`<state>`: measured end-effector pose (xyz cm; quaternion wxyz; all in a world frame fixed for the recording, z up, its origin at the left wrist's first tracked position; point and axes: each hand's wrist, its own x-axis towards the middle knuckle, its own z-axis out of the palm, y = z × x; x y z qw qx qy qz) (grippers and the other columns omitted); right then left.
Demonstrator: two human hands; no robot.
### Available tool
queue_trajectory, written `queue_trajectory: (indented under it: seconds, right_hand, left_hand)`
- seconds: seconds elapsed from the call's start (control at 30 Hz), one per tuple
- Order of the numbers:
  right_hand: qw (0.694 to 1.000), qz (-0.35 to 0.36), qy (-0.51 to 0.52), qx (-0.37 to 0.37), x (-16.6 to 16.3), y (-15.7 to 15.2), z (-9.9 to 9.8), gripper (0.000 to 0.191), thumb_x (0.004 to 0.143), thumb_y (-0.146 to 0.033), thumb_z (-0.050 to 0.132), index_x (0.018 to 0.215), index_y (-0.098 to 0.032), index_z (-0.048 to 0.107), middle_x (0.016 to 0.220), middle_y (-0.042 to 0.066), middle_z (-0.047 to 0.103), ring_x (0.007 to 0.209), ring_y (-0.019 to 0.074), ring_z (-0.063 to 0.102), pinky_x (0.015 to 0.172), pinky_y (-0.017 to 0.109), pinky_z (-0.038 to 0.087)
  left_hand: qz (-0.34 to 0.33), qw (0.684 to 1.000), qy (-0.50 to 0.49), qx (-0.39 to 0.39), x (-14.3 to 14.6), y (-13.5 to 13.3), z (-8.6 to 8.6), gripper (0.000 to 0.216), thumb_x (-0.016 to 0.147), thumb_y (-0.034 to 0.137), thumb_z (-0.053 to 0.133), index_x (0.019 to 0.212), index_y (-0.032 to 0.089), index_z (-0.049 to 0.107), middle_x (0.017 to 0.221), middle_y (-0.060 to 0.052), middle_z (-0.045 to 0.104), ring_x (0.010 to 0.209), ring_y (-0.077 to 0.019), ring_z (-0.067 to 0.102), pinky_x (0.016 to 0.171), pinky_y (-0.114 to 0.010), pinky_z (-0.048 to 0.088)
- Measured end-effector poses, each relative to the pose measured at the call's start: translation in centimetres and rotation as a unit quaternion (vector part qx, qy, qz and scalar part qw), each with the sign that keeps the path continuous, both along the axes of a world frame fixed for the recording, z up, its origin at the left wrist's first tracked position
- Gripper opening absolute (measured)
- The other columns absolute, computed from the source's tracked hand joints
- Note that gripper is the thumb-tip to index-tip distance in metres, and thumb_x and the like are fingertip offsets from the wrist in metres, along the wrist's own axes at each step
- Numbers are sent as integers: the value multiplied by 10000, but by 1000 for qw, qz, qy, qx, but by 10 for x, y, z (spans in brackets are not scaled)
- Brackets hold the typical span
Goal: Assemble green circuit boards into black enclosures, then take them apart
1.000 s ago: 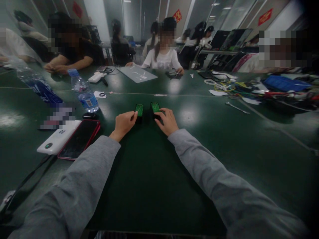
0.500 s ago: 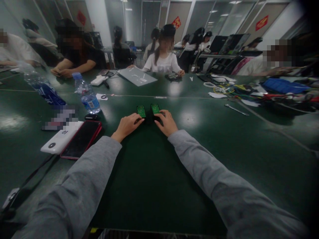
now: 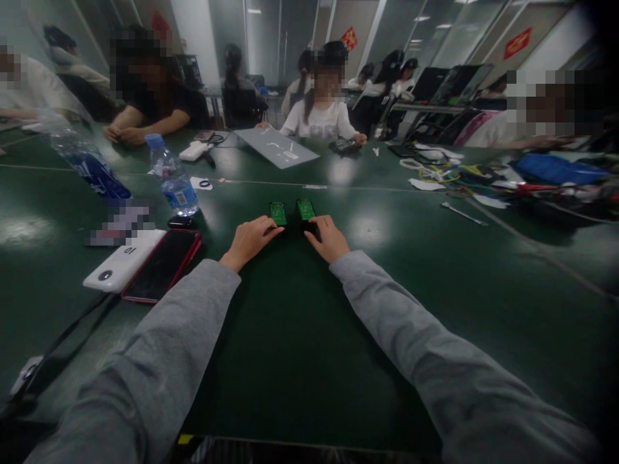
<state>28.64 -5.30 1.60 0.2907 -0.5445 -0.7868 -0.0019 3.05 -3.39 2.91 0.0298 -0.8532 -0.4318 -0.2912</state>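
Grn tbl [image 3: 309,361]: both hands [image 3: 251,240] [image 3: 331,238] fwd @ PCBs [image 3: 277,210] [image 3: 305,209]

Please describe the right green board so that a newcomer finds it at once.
On the dark green table, follow the grey right sleeve forward to the right hand. The right green board is at its fingers; the similar left green board, across a gap, is at the left hand.

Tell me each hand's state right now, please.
Left hand: at near end of left green board; grip cannot be told.
Right hand: holding right green board by its near end.
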Motion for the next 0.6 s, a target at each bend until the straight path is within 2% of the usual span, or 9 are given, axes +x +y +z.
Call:
queue_trajectory:
  seconds: [0.1,0.27,0.6]
  right_hand:
    - [1000,18,4,3,-2,-2,2,292,963,-326,550,1219,-186,557,1217,134,544,1044,289,627,889,458,578]
    - [995,96,0,-11,-4,-4,2,364,980,-321,539,1328,-218,521,1300,104,565,1109,278,617,955,460,555]
    - [992,123,-15,-27,-8,-12,8,414,1000,-348,503,1401,-247,489,1309,91,570,1099,271,620,961,456,550]
  left_hand:
    - [-5,1000,-8,-1,-1,1,-1,433,1006,559,439,938,205,679,897,-41,673,754,-162,615,633,-268,427]
    - [-16,1000,-21,-7,-2,1,-2,389,1010,524,461,933,209,677,900,-38,667,769,-163,612,653,-268,426]
    - [-14,999,-25,-18,-1,3,-1,382,1010,517,465,918,209,671,903,-36,671,752,-160,601,642,-273,422]
